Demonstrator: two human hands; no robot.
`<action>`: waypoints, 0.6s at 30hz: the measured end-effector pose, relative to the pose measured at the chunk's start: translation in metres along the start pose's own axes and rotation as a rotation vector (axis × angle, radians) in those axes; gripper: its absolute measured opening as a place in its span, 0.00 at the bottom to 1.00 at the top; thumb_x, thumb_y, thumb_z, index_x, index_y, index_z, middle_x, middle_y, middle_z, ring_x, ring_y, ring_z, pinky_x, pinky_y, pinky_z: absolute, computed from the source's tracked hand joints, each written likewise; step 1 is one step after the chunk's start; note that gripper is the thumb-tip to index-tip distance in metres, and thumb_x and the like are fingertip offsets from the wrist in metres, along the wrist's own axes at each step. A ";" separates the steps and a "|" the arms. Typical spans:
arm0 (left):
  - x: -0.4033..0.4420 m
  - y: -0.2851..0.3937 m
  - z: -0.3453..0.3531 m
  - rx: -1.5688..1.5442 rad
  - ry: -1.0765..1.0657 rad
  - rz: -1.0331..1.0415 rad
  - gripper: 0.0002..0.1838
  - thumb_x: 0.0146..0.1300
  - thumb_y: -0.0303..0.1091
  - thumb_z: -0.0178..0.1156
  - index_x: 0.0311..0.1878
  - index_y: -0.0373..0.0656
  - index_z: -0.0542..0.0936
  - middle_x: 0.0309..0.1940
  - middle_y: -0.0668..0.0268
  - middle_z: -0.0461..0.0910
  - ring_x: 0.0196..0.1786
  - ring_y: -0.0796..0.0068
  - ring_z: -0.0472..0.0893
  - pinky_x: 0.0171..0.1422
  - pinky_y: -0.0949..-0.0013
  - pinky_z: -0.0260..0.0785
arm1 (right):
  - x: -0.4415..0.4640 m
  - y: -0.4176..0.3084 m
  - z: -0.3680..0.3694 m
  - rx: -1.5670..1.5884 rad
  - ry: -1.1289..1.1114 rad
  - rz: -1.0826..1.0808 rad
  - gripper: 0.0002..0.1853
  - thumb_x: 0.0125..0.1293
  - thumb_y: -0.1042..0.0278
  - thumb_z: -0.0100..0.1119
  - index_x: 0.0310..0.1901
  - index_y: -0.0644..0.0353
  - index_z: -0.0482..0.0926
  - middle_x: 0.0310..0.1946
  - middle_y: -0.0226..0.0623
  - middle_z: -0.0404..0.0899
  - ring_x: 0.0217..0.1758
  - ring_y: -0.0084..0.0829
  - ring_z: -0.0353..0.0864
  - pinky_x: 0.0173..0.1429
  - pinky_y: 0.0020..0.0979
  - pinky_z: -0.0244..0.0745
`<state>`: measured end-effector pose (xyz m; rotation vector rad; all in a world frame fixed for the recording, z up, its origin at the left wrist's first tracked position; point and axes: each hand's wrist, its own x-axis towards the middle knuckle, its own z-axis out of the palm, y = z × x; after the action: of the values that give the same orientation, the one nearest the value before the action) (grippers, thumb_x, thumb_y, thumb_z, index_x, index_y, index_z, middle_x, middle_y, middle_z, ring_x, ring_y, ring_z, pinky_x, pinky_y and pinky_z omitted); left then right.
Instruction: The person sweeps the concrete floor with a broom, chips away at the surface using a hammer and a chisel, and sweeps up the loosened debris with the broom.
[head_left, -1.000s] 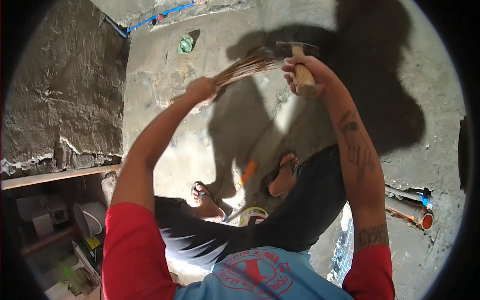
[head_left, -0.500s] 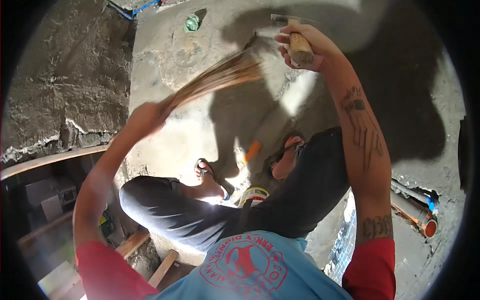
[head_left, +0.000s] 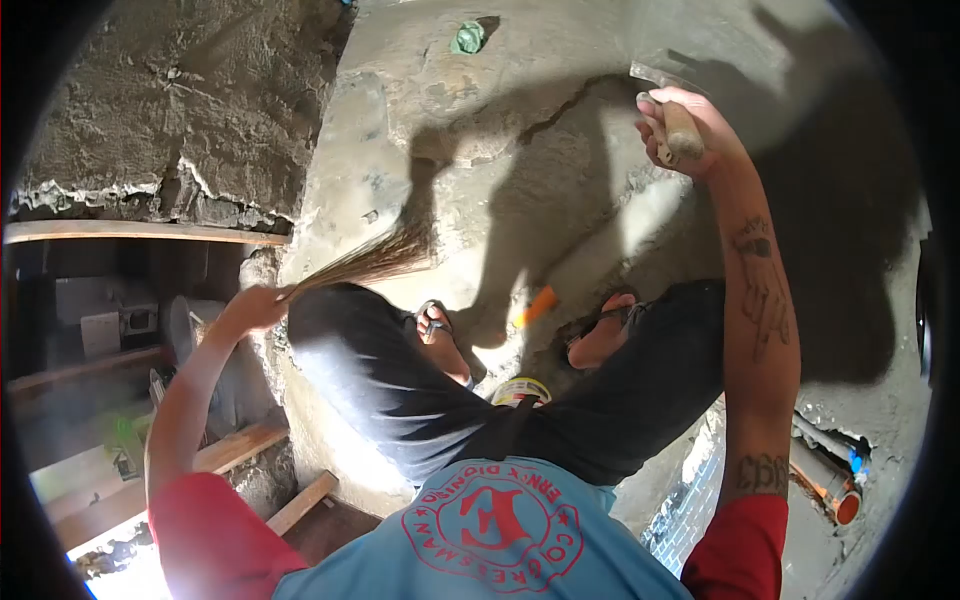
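Observation:
My left hand [head_left: 256, 308] is closed round the bound end of a brown bristle brush [head_left: 375, 257], beside my left knee. The bristles fan out to the right over the grey concrete. At the upper right, my right hand [head_left: 690, 130] grips a tool with a thick wooden handle [head_left: 683, 130]; a flat blade edge [head_left: 655, 75] shows beyond the fingers. A second pale, rod-like piece lies along the handle in the same hand; I cannot make out what it is.
A green crumpled object [head_left: 467, 38] lies ahead. Between my feet are an orange object [head_left: 538, 306] and a tub [head_left: 521, 391]. An orange pipe [head_left: 830, 490] is at lower right. Wooden boards [head_left: 150, 232] edge a recess at left.
My left hand has drawn the brush back toward my left knee, and the bristles are now away from my right hand. The right hand still holds its tool. The camera view has shifted.

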<state>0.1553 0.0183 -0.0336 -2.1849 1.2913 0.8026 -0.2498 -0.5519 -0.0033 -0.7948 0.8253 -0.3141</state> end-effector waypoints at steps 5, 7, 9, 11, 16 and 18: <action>-0.101 0.023 -0.005 -0.346 0.157 -0.325 0.25 0.66 0.45 0.54 0.67 0.56 0.74 0.36 0.48 0.83 0.41 0.50 0.84 0.47 0.53 0.75 | 0.011 0.000 0.001 0.225 0.001 0.196 0.16 0.60 0.69 0.66 0.47 0.54 0.72 0.45 0.36 0.79 0.34 0.36 0.79 0.34 0.37 0.77; -0.088 0.040 -0.009 -0.457 0.229 -0.348 0.25 0.66 0.45 0.55 0.67 0.55 0.75 0.35 0.49 0.83 0.39 0.54 0.84 0.47 0.56 0.74 | 0.006 -0.001 0.006 0.223 -0.073 0.220 0.13 0.60 0.69 0.66 0.44 0.55 0.75 0.42 0.37 0.80 0.34 0.37 0.79 0.33 0.38 0.75; -0.058 0.031 0.003 -0.644 0.354 -0.360 0.25 0.67 0.45 0.56 0.67 0.53 0.74 0.32 0.52 0.83 0.35 0.65 0.83 0.44 0.60 0.73 | 0.014 0.005 0.004 0.180 -0.047 0.160 0.13 0.58 0.66 0.69 0.41 0.58 0.77 0.41 0.38 0.80 0.35 0.39 0.80 0.33 0.39 0.75; 0.010 0.013 0.049 -0.772 0.467 -0.339 0.25 0.68 0.44 0.56 0.68 0.53 0.74 0.29 0.61 0.83 0.30 0.78 0.76 0.37 0.66 0.71 | 0.007 0.006 0.014 0.166 -0.017 0.108 0.13 0.57 0.66 0.69 0.40 0.58 0.76 0.40 0.38 0.80 0.36 0.41 0.80 0.32 0.40 0.76; 0.122 0.067 0.137 -1.116 0.603 -0.289 0.19 0.63 0.37 0.58 0.57 0.45 0.81 0.25 0.58 0.81 0.26 0.70 0.77 0.31 0.63 0.69 | 0.012 0.008 0.015 0.093 -0.085 0.071 0.13 0.56 0.65 0.70 0.38 0.59 0.77 0.33 0.35 0.81 0.33 0.38 0.81 0.30 0.38 0.77; 0.104 0.097 0.155 -0.904 0.554 -0.214 0.18 0.62 0.35 0.58 0.55 0.44 0.81 0.25 0.57 0.81 0.26 0.67 0.78 0.30 0.62 0.70 | 0.003 0.007 0.020 0.107 -0.050 0.101 0.10 0.57 0.65 0.68 0.35 0.58 0.78 0.30 0.32 0.80 0.34 0.35 0.81 0.29 0.37 0.77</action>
<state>0.0715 0.0133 -0.2264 -3.3857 0.9645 0.8151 -0.2333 -0.5381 -0.0016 -0.6566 0.7928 -0.2455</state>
